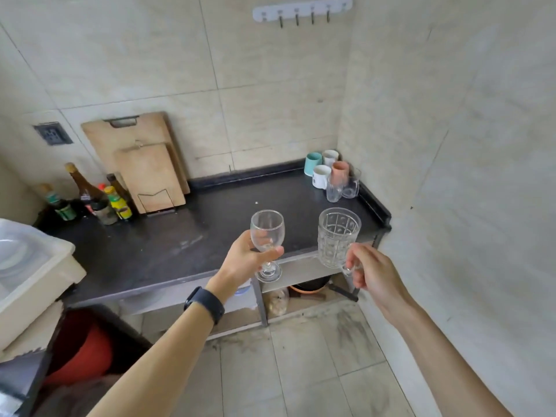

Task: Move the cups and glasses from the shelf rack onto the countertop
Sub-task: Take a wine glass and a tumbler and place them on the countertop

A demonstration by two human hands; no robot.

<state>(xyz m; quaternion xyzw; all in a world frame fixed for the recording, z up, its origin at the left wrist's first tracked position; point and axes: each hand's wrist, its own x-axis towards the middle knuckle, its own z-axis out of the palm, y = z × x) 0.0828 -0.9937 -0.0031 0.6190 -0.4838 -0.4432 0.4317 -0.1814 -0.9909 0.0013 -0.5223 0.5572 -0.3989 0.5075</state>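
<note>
My left hand (245, 260) grips a clear wine glass (267, 233) around its lower bowl and stem, upright, above the front edge of the dark countertop (168, 248). My right hand (371, 272) holds a clear patterned glass mug (337, 236) by its handle, upright, over the counter's front right part. In the far right corner of the countertop stand several cups and glasses: a teal cup (313, 164), a white mug (321, 176), a pink cup (340, 173), another white cup (330, 158) and clear glasses (334, 191). The shelf rack is out of view.
Two wooden cutting boards (144, 164) lean on the back wall in a wire stand. Several sauce bottles (99, 197) crowd the counter's left end. A white plastic bin (27, 266) sits at left. A hook rail (302, 10) hangs on the wall. A pan (310, 285) lies under the counter.
</note>
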